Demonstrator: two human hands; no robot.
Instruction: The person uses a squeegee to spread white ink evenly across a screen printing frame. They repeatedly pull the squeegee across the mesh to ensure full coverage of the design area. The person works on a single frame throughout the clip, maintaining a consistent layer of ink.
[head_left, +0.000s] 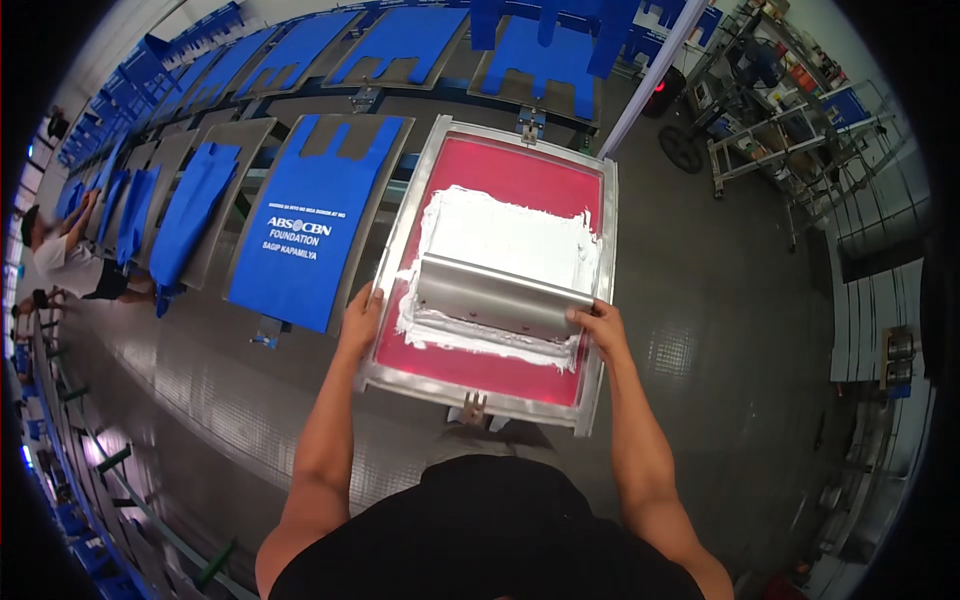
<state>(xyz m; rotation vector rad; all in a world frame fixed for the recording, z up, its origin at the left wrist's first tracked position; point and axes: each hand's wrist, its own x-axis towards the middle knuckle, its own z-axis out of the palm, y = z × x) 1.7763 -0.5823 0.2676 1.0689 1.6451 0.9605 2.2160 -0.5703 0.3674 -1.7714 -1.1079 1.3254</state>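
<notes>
In front of me is a screen printing frame (pixel 503 400) with metal rails and a red mesh. A thick layer of white ink (pixel 505 235) covers the middle of the mesh. Across the lower part of the ink lies a wide metal squeegee (pixel 490 298), its blade edge coated in white. My left hand (pixel 362 320) is closed around the frame's left rail. At the right rail, my right hand (pixel 600 328) is closed too, its thumb resting on the squeegee's right end. The fingers under the rails are hidden. Left of the frame, a blue bag (pixel 310 220) with white print lies flat on a board.
Further blue bags (pixel 400 45) lie on boards in rows at the left and back. A white pole (pixel 655 75) rises behind the frame. At the far right stand a metal rack (pixel 790 140) and a fan (pixel 757 65). Another person (pixel 75 255) works at the far left.
</notes>
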